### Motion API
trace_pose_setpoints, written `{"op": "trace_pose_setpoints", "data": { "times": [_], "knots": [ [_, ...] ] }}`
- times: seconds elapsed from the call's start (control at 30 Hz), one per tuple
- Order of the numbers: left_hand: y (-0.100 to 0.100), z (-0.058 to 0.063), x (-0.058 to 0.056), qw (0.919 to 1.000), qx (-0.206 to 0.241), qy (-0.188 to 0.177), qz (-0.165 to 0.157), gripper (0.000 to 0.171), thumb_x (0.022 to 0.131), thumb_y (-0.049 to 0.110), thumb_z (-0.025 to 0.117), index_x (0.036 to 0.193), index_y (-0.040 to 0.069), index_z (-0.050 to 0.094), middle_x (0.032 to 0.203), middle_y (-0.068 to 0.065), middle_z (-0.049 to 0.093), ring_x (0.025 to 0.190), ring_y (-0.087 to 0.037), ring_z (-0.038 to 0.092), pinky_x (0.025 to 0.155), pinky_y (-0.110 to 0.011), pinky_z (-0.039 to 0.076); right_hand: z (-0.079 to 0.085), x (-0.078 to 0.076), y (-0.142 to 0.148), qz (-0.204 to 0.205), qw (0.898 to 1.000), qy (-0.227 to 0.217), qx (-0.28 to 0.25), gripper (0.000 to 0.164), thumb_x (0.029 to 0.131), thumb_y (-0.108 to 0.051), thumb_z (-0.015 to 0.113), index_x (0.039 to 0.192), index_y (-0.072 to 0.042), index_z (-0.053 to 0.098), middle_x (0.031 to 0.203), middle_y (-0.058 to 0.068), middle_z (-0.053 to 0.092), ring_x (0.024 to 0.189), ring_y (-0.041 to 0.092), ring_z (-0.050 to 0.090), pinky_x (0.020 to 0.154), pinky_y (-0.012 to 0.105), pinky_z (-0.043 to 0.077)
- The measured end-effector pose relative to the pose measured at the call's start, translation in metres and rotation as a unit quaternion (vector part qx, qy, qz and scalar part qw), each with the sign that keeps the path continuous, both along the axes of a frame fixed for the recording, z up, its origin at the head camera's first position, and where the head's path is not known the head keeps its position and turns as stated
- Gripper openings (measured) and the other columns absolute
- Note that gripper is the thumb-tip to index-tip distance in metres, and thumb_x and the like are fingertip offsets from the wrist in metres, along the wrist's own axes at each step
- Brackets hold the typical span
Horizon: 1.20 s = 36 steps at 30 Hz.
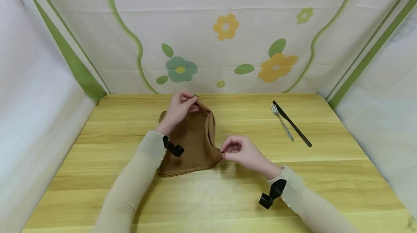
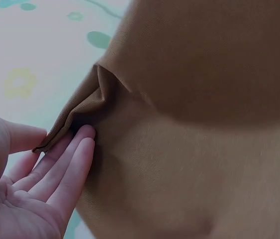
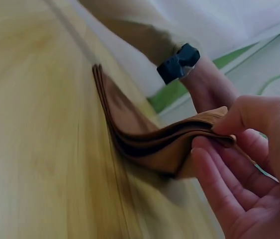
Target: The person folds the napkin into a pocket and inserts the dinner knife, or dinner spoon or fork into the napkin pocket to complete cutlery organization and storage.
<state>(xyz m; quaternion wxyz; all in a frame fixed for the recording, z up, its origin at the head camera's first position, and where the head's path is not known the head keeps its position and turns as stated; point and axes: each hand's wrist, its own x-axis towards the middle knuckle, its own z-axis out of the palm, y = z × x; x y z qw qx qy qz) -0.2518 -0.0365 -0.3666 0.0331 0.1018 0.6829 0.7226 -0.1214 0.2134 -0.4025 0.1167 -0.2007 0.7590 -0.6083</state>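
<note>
A folded brown cloth (image 1: 189,142) lies on the wooden table, its right side raised between both hands. At its far corner my left hand (image 1: 180,109) pinches the edge between thumb and fingers. In the left wrist view, the cloth (image 2: 189,164) bunches into a small fold beside the left fingertips (image 2: 85,132). My right hand (image 1: 239,152) pinches the near right corner. Several stacked layers of the cloth (image 3: 144,142) show in the right wrist view, where the right hand (image 3: 249,169) holds their corner between thumb and fingers.
To the right on the table (image 1: 260,193) lie a silver fork (image 1: 282,123) and a black knife (image 1: 293,124), side by side. White fabric walls with a flower print (image 1: 226,27) stand behind the table and along both sides.
</note>
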Motion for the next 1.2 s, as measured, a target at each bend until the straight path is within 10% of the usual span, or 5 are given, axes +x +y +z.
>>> {"op": "trace_pose_setpoints", "data": {
  "times": [0.5,1.2],
  "knots": [
    [0.063,-0.039,-0.012,0.9985,-0.024,-0.041,-0.026,0.016,0.103,0.007,0.061,0.114,-0.002,0.054,0.112,-0.021,0.067,0.086,-0.032,0.073,0.077,-0.036,0.06,-0.015,0.013,0.054,-0.036,0.993,-0.002,0.108,0.012,0.084,0.002,0.077,0.091,-0.004,0.071,0.092,0.015,0.069,0.081,0.026,0.067,0.07,0.031,0.058],
    [0.098,-0.058,-0.007,0.9957,-0.013,-0.077,-0.051,0.02,0.103,0.009,0.062,0.115,-0.004,0.052,0.117,-0.024,0.063,0.1,-0.039,0.07,0.084,-0.039,0.059,-0.014,0.014,0.066,-0.074,0.981,-0.021,0.175,0.029,0.084,-0.015,0.085,0.093,-0.003,0.061,0.078,0.006,0.066,0.067,0.022,0.065,0.057,0.033,0.056]
  ]
}}
